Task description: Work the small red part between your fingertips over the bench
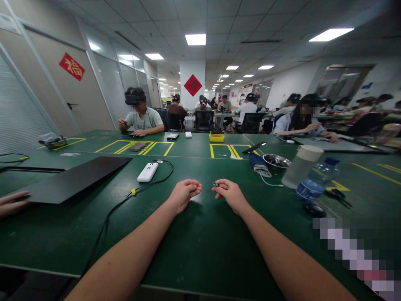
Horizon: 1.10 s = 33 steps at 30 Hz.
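Note:
Over the middle of the green table point(200, 246), my left hand point(184, 195) is closed in a pinch around a small orange piece point(198, 185), mostly covered by the fingers. A short gap to its right, my right hand point(230, 195) pinches a tiny dark, metallic-looking piece point(215, 184) between thumb and forefinger. Both pieces are too small for me to tell their kind. The two hands face each other and do not touch.
A white power bank point(148, 172) with a black cable point(108, 215) lies left, beyond it a black panel point(81, 179) near another person's hand point(12, 203). Rightward stand a metal bowl point(277, 161), frosted bottle point(302, 167) and water bottle point(318, 179). A yellow box point(216, 137) sits farther back.

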{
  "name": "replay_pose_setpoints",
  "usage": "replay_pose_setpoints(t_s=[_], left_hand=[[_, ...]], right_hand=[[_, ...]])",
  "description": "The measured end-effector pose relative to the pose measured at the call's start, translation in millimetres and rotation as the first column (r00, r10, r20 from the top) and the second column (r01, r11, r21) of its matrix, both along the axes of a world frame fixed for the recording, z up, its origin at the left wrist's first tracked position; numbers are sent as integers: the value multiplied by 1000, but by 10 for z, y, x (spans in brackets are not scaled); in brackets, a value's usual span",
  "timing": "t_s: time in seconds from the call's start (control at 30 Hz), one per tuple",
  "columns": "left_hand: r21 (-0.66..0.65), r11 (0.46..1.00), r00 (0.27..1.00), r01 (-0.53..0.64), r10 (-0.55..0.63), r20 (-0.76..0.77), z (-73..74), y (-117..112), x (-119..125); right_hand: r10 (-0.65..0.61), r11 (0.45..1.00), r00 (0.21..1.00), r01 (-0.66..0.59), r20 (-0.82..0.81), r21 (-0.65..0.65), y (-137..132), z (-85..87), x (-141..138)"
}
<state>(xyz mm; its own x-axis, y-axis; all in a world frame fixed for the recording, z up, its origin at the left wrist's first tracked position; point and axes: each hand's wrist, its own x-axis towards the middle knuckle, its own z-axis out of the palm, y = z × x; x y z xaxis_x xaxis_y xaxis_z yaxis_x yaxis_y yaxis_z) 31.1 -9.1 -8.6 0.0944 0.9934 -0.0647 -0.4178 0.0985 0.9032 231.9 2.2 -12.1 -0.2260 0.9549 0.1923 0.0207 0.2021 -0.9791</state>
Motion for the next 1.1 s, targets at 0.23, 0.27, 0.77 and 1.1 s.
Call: replay_pose_setpoints(t_s=[0.23, 0.27, 0.77, 1.1], left_hand=[[-9, 999, 999, 32, -32, -15, 1, -23, 5], [-6, 999, 999, 34, -34, -17, 0, -24, 3], [-233, 888, 896, 397, -320, 308, -32, -62, 89], [173, 965, 820, 195, -64, -569, -127, -114, 188]], right_hand=[[111, 989, 991, -102, 72, -107, -27, 2, -17], [95, 990, 993, -88, 69, -107, -19, -3, -16], [244, 968, 944, -250, -221, 3, -145, 95, -89], [206, 977, 970, -210, -130, -20, -21, -45, -23]])
